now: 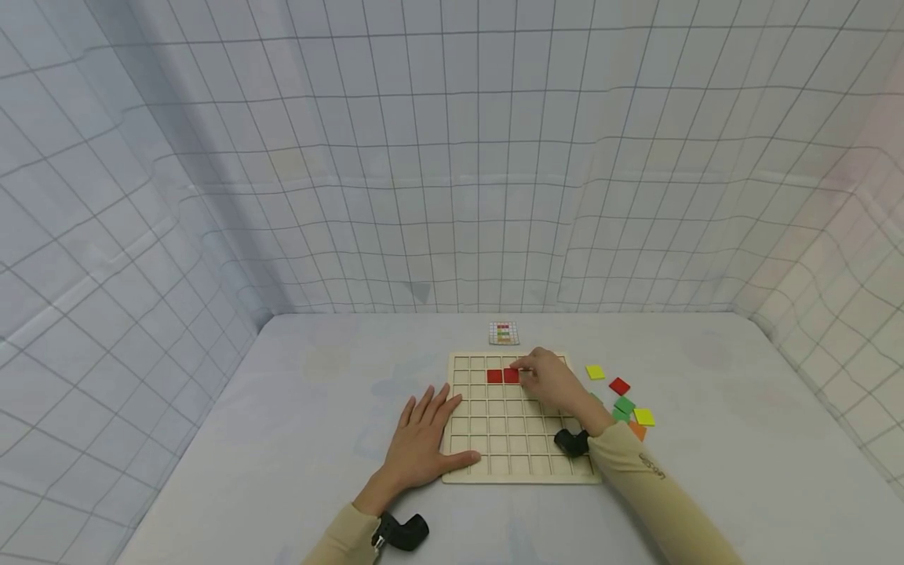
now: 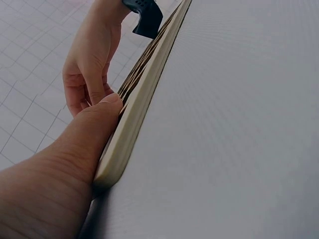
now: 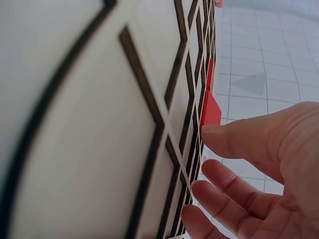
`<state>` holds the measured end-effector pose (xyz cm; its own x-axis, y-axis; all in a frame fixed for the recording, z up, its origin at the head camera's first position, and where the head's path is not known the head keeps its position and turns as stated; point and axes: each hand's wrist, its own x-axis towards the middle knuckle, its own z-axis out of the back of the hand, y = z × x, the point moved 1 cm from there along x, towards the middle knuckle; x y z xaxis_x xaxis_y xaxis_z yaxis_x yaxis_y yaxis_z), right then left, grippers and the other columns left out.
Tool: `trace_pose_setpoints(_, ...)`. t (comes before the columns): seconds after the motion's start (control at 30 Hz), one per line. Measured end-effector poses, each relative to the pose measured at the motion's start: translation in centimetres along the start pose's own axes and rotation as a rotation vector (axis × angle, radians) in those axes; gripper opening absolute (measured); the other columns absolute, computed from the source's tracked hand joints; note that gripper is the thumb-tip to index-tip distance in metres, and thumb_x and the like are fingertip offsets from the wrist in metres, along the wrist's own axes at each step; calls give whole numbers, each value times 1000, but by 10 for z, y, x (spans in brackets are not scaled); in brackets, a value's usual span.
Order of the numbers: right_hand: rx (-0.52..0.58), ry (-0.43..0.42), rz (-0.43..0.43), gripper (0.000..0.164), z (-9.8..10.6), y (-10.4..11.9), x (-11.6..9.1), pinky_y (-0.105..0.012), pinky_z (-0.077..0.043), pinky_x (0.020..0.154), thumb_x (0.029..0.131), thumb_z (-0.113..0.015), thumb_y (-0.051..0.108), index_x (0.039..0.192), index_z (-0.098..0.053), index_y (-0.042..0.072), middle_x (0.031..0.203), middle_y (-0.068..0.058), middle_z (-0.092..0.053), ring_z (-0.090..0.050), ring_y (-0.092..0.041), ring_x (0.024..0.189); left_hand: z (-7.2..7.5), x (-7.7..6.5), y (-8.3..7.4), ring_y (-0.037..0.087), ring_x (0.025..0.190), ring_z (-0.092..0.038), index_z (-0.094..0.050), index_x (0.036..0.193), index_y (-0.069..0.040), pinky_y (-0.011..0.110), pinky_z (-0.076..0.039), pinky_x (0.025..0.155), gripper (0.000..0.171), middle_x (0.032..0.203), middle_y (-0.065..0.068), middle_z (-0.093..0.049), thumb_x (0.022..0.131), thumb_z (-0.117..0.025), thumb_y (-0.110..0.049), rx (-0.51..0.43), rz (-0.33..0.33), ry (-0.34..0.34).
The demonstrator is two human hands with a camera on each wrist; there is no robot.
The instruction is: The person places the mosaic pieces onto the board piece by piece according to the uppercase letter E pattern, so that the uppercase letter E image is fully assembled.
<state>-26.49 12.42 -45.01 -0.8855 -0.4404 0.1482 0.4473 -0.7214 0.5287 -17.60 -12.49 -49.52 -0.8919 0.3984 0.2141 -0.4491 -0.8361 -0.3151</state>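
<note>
A pale wooden grid board (image 1: 497, 468) lies on the table. One red square tile (image 1: 494, 377) sits in a cell of an upper row. My right hand (image 1: 554, 383) reaches over the board and pinches a second red tile (image 3: 212, 110) just right of the first. That tile is tilted in the right wrist view, with the thumb (image 3: 227, 139) at its near edge; the other fingers are loosely bent. My left hand (image 1: 420, 443) rests at the board's left edge, fingers spread, its thumb (image 2: 102, 114) lying over the front left corner.
Right of the board lie loose tiles: a red tile (image 1: 619, 386), two yellow ones, several green ones and an orange tile (image 1: 638, 430), partly behind the right forearm. A small card with a coloured grid pattern (image 1: 504, 333) lies beyond the board. Grid-patterned curtains (image 1: 452, 196) enclose the table.
</note>
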Motion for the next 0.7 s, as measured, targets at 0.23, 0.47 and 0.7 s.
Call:
trace_pose_setpoints(0.23,-49,15,49,23,-2,-4,-3,-37,-43,71,91,-59,6,111,-70,4,101,-9,-55,-48,-22,87,0,0,-1,29,142,-12,-31,150,-15,50,-6,111,95,155,7,-21,79,-51,-75,5,10,8)
trace_pose_setpoints(0.47,-56,44,80,26,-2,-5,-6,-36,-41,70,90,-61,6,115,-68,2,102,-10,-55,-45,-22,85,-3,1,0,30,142,-13,-32,149,-14,52,-8,111,95,155,8,-22,79,-50,-76,17,1,-3)
trace_pose_setpoints(0.7,-39,40,125,25,2,-9,-11,-43,-44,79,90,-63,6,114,-68,2,105,-11,-57,-51,-28,96,-1,0,-1,30,142,-13,-32,149,-14,51,-7,111,95,155,9,-22,78,-52,-75,18,2,-7)
